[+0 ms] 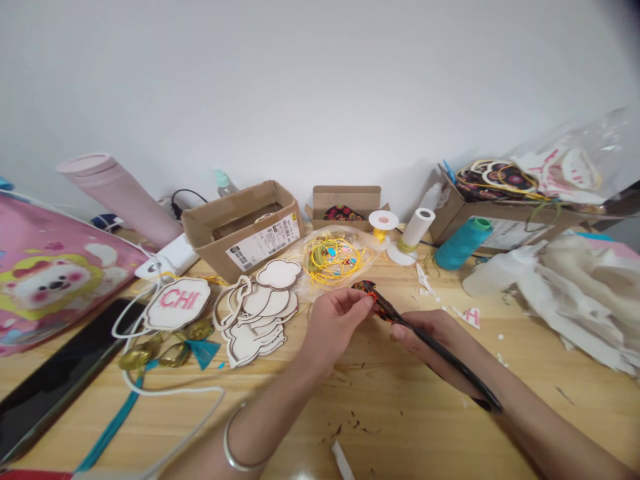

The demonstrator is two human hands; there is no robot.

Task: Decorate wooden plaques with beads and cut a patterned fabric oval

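Observation:
In the middle of the table, my left hand (pixel 340 320) is closed, thumb and finger pinching a small dark piece with a red-orange pattern (pixel 383 308). Close beside it, my right hand (pixel 433 340) is closed around a long, thin black tool (pixel 450 357). One end of the tool lies against the patterned piece; the other sticks out over my right wrist. Its exact kind cannot be made out. Just behind my hands lies a clear bag (pixel 333 260) of yellow cord and colourful beads. Cloud-shaped white plaques (pixel 263 307) are piled to the left.
Further left are a white "CHI" plaque (pixel 179 303), gold bells (pixel 173 353), a phone (pixel 65 373) and an open cardboard box (pixel 245 233). Spools (pixel 420 223), a teal thread cone (pixel 464 243) and a filled box (pixel 515 227) stand at right. Dark scraps (pixel 355 425) lie in front.

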